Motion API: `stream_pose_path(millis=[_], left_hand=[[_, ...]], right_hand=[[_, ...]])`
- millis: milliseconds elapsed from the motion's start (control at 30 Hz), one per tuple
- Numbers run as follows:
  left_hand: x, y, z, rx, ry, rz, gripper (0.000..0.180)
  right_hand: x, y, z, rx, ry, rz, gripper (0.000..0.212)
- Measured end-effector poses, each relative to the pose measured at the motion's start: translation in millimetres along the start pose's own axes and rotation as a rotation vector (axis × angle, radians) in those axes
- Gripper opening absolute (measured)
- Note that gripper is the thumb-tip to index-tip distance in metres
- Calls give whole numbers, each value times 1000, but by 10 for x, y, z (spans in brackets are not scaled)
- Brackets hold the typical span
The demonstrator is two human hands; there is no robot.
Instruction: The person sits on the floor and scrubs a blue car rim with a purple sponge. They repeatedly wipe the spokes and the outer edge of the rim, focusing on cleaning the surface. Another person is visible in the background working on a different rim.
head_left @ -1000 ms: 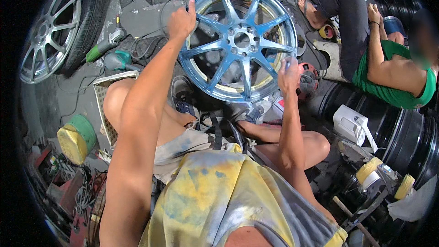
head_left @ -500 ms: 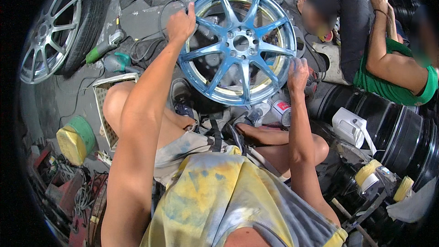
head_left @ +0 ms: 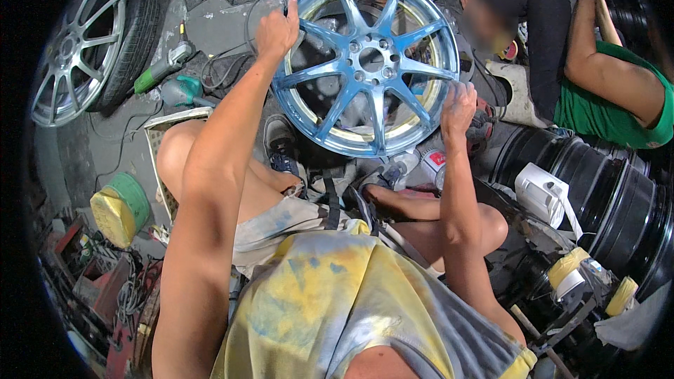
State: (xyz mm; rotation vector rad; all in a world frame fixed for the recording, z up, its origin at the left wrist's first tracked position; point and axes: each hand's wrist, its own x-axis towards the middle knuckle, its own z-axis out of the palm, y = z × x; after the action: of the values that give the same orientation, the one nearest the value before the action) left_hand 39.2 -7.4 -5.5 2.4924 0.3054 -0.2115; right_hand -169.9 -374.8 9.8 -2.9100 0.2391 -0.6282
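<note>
A blue alloy wheel rim [head_left: 376,105], its several spokes worn to bare silver in patches, is held face-up in front of me above my feet. On its upper left edge, my left hand [head_left: 277,30] is closed with the thumb pointing up. My right hand [head_left: 458,109] grips the lower right edge, fingers bent over the lip. Pale yellow shows along the inside of the barrel between the spokes. What supports the rim underneath is hidden.
At the far left leans a silver wheel [head_left: 70,49] against a tyre [head_left: 130,45]. A green-tipped power tool [head_left: 165,68] and a teal-and-grey tool [head_left: 184,92] lie nearby. Black barrels [head_left: 597,189] carry a white container [head_left: 542,194] on my right. A person in a green top [head_left: 607,105] crouches at upper right.
The rim has shifted and tilted slightly, its top edge now higher in view. Both my hands keep their places on it. The other person's arm has moved a little to the right.
</note>
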Motion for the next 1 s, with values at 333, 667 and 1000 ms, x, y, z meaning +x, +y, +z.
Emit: stream_pose_path(millis=[333, 667, 1000], left_hand=[[3, 31, -17, 28, -35, 0, 78], [38, 24, -18, 38, -141, 17, 80], [67, -292, -585, 829, -654, 442, 65]], right_hand=[[-47, 78, 38, 15, -70, 204, 17], [-656, 342, -768, 238, -204, 522, 23], [-764, 386, -38, 635, 1, 850, 26]])
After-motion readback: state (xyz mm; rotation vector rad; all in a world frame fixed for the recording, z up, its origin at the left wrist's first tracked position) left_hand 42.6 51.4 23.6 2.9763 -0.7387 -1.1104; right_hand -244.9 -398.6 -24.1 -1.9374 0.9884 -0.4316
